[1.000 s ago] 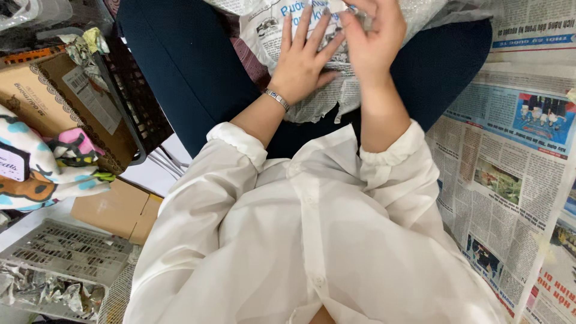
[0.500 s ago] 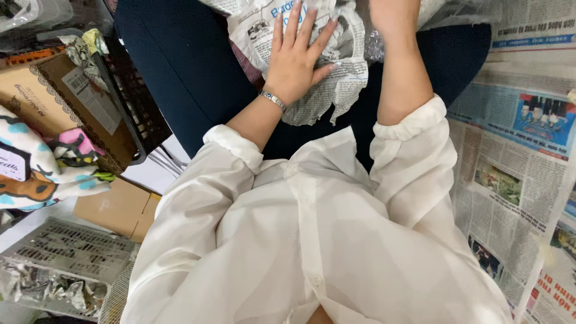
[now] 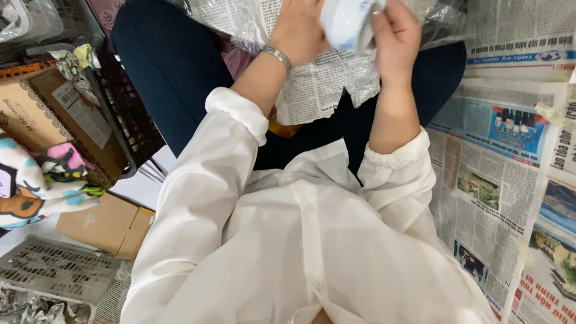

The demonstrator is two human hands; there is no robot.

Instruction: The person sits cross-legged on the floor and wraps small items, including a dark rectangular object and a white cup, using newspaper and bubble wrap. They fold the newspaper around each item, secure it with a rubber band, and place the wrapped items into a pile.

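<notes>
Above lap: white-and-blue rounded object [image 3: 347,23] gripped by right hand [image 3: 393,37], left hand [image 3: 297,33] clasped on its other side, over crumpled newspaper sheet [image 3: 318,90]. At left: brown cardboard box [image 3: 36,117], white rectangular barcode label [image 3: 84,111] on top.

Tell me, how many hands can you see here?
2. The left hand and the right hand both hold a white object at the top, above the newspaper on the lap.
</notes>
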